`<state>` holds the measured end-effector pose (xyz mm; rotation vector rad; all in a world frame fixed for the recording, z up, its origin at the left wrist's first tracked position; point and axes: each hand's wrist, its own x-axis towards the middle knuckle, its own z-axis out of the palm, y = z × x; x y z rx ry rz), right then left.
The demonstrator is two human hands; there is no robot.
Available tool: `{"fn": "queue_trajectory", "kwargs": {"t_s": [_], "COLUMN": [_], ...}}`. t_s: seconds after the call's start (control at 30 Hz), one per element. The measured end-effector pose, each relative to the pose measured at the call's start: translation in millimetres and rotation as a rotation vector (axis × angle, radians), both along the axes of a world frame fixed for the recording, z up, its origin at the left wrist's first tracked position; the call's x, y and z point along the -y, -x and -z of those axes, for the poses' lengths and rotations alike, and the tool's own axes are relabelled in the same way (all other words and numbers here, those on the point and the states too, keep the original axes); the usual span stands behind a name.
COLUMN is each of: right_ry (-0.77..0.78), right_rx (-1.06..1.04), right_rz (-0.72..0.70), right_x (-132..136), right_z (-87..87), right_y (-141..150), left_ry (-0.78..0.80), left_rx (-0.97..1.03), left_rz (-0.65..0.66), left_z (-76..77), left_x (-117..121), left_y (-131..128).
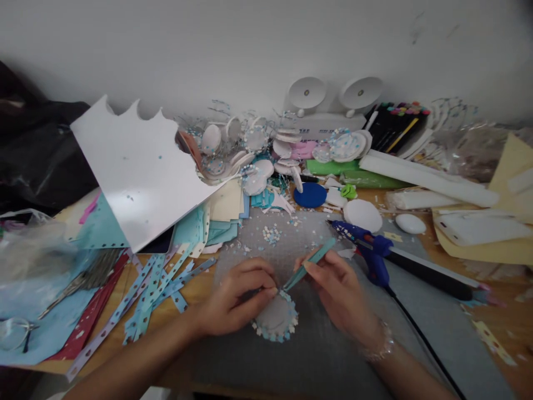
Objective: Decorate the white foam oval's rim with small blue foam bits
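Observation:
My left hand (237, 297) rests on the grey mat (333, 355), fingers curled and pinching the edge of a small round disc (272, 316) rimmed with tiny blue and white paper pieces. My right hand (337, 289) grips teal tweezers (310, 264) like a pen, their tip touching the disc's upper rim beside my left fingertips. A little heap of blue and white punched pieces (272, 233) lies on the mat just beyond the hands.
A blue glue gun (368, 247) with its black cord lies right of my right hand. Punched blue paper strips (160, 283), a large white cut sheet (137, 172) and scissors (79, 280) lie left. Finished discs, foam rolls and markers crowd the back.

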<state>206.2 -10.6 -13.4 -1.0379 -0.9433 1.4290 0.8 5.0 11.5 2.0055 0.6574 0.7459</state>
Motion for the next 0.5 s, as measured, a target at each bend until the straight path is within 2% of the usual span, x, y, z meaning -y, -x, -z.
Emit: {"fn": "queue_trajectory", "kwargs": {"t_s": [0.13,0.27,0.33,0.43,0.5], "right_ry": [0.001,-0.131,-0.206,-0.305,-0.369], "right_rx": [-0.09,0.06,0.177,0.356,0.481], "right_rz": [0.111,0.296,0.33,0.36,0.369], "right_x": [-7,-13,-13,-12,-12], "right_z": [-1.6,2.5,3.0,2.2,3.7], "right_y": [-3,-8,-9,-10,-10], "left_ry": [-0.025,0.03,0.173,0.439,0.553], "left_rx": [-0.006,0.046,0.151,0.436,0.624], "left_rz": [-0.032,-0.062,-0.072,-0.133,-0.198], "left_z": [-1.4,-1.2,-0.7,-0.5,-1.5], "left_x": [-1,1,2,1,-2], "left_y": [2,4,4,7,10]}}
